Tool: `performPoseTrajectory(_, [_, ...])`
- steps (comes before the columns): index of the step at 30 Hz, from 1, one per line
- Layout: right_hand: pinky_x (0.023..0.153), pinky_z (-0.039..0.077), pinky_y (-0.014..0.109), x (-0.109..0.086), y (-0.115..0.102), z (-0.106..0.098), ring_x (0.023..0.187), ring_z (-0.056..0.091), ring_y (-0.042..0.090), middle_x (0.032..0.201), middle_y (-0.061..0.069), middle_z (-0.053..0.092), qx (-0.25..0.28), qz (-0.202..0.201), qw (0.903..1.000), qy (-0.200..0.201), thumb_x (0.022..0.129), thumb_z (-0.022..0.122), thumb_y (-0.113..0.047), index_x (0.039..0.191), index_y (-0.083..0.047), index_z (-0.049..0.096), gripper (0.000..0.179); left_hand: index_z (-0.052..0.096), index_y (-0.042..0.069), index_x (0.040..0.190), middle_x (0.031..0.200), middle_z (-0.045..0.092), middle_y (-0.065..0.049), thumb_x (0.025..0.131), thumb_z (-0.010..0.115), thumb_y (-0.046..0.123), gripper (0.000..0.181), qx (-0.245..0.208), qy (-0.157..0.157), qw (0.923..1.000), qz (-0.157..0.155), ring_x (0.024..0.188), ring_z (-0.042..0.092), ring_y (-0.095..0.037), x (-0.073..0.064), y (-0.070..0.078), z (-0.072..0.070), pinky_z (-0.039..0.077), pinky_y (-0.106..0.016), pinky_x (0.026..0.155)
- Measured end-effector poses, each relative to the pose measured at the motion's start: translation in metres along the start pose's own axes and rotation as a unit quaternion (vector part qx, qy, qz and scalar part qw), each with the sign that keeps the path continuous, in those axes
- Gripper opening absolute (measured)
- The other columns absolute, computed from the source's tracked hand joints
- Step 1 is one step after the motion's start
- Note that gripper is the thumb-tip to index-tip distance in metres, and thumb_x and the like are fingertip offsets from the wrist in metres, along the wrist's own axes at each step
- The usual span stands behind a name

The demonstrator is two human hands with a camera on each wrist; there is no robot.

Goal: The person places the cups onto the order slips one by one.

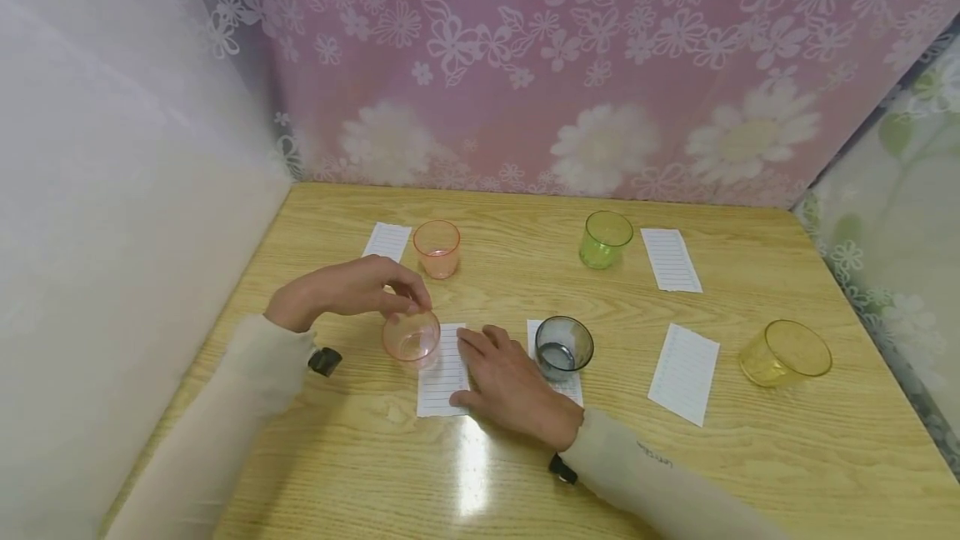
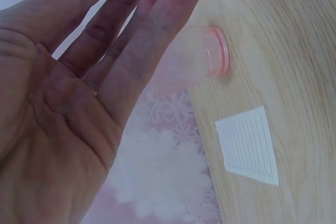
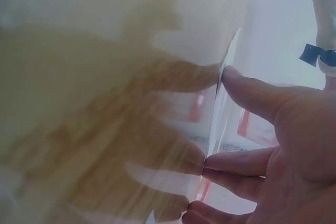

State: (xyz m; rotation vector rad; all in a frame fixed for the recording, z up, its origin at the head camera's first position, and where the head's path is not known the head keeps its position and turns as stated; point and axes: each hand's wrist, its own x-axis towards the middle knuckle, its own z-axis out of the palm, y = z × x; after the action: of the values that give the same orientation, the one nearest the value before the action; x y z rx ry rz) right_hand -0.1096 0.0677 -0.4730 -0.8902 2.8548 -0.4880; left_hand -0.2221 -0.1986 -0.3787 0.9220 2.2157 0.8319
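Across the wooden worktop (image 1: 337, 473), the right hand (image 1: 513, 377) is spreading its fingers and gripping nothing, its fingertips touching a lined slip (image 1: 441, 386). The left hand (image 1: 360, 286) is pinching the rim of the near pink cup (image 1: 411, 342) between thumb and fingers; that cup is overlapping the slip's left edge in the head view, though whether its base is touching down I cannot tell. The step in hand seems to be setting this cup and slip together, so the next move is probably calling for a light rim hold and a flat paper.

Toward the right end, a yellow cup (image 1: 780, 357) is standing. A grey cup (image 1: 564, 347) is standing just beside the right hand, leaving it little room. A green cup (image 1: 606, 242) is standing at the back, and the rear pink cup (image 1: 437, 250) just beyond the left hand, where it could be getting knocked. Smallest in bulk, a partly covered slip (image 1: 572, 390) is lying by the grey cup, a front right slip (image 1: 684, 373) between grey and yellow, a back right slip (image 1: 671, 261) beside the green cup and a back left slip (image 1: 387, 240) by the rear pink one.
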Motion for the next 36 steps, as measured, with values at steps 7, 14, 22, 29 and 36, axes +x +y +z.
performPoseTrajectory(7, [0.117, 0.046, 0.062, 0.001, -0.001, 0.001, 0.151, 0.045, 0.045, 0.166, 0.013, 0.05, 0.0, 0.006, 1.0, -0.001, 0.096, 0.083, -0.049, 0.155, 0.0, 0.057, 0.081, 0.08, 0.013, 0.12, 0.118, 0.079, -0.004, 0.109, 0.068, 0.011, 0.016, -0.002, 0.0, 1.0, 0.005, 0.11, 0.073, -0.023, 0.005, 0.006, 0.004, 0.065, -0.039, 0.087])
performPoseTrajectory(14, [0.116, 0.045, 0.063, 0.003, -0.002, 0.002, 0.152, 0.044, 0.044, 0.167, 0.011, 0.05, -0.012, 0.007, 0.9999, -0.003, 0.095, 0.083, -0.053, 0.159, -0.002, 0.053, 0.087, 0.08, 0.014, 0.12, 0.118, 0.078, -0.002, 0.109, 0.068, 0.012, 0.016, -0.001, -0.004, 0.9999, 0.017, 0.109, 0.073, -0.017, 0.011, 0.006, 0.009, 0.065, -0.037, 0.086])
performPoseTrajectory(22, [0.119, 0.042, 0.066, 0.007, -0.001, 0.001, 0.155, 0.041, 0.047, 0.168, 0.01, 0.049, -0.002, 0.012, 0.9998, -0.013, 0.095, 0.082, -0.055, 0.164, -0.006, 0.047, 0.092, 0.08, 0.015, 0.119, 0.117, 0.079, -0.001, 0.108, 0.069, 0.012, 0.016, 0.0, -0.007, 0.9997, 0.023, 0.11, 0.073, -0.019, 0.016, 0.003, 0.014, 0.064, -0.031, 0.083])
performPoseTrajectory(29, [0.124, 0.034, 0.069, 0.008, 0.0, 0.003, 0.155, 0.041, 0.048, 0.166, 0.008, 0.051, 0.0, -0.002, 1.0, -0.003, 0.093, 0.084, -0.055, 0.163, -0.008, 0.049, 0.092, 0.081, 0.014, 0.118, 0.117, 0.079, 0.0, 0.108, 0.069, 0.011, 0.016, -0.006, -0.017, 0.9993, 0.032, 0.113, 0.073, -0.022, 0.019, 0.001, 0.017, 0.064, -0.032, 0.087])
performPoseTrajectory(36, [0.126, 0.032, 0.07, 0.01, -0.001, 0.0, 0.157, 0.04, 0.048, 0.168, 0.007, 0.048, 0.002, 0.006, 0.9999, -0.013, 0.094, 0.083, -0.056, 0.165, -0.009, 0.047, 0.092, 0.081, 0.012, 0.119, 0.117, 0.079, 0.001, 0.107, 0.069, 0.011, 0.017, 0.012, -0.017, 0.999, 0.04, 0.111, 0.073, -0.018, 0.021, 0.002, 0.018, 0.062, -0.032, 0.09])
